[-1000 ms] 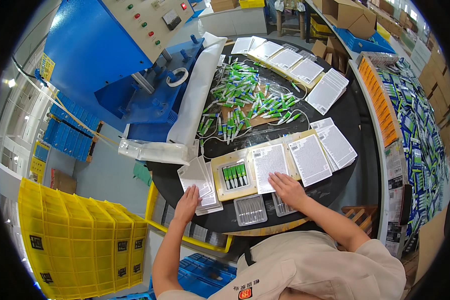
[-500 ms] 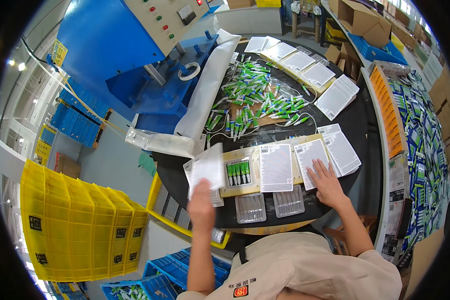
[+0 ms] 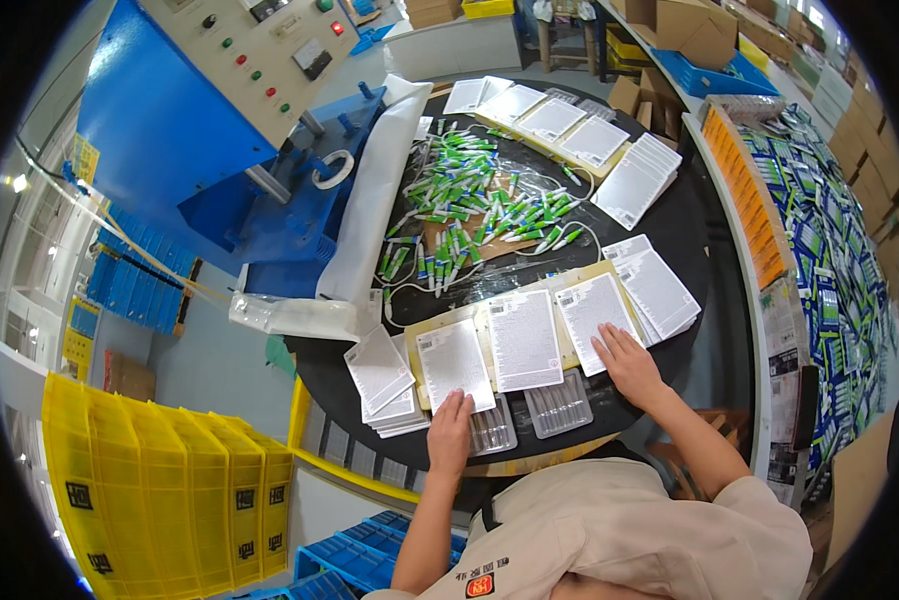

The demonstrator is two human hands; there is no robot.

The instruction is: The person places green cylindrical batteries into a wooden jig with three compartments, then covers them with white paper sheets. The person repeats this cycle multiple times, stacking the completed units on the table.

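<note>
Hands both on cards. Left hand: fingers together, tips at the lower edge of the left card; can't tell if it pinches or just presses. Right hand: open, fingers a bit spread, flat on the lower right of the right card, gripping nothing visible. Middle card lies between, untouched. All three sit in a row on the pale yellow tray.

Step looks like squaring cards on the tray; next move calls for light fingertips, no dragging.

Versus half a second ago: left hand was a blur with a card over the left stack, tubes showing in the left slot; that slot's covered now. Right hand stays on the right card.

Farther out: right stack, clear plastic shell below the tray, tube pile beyond it, blue press to the left.
</note>
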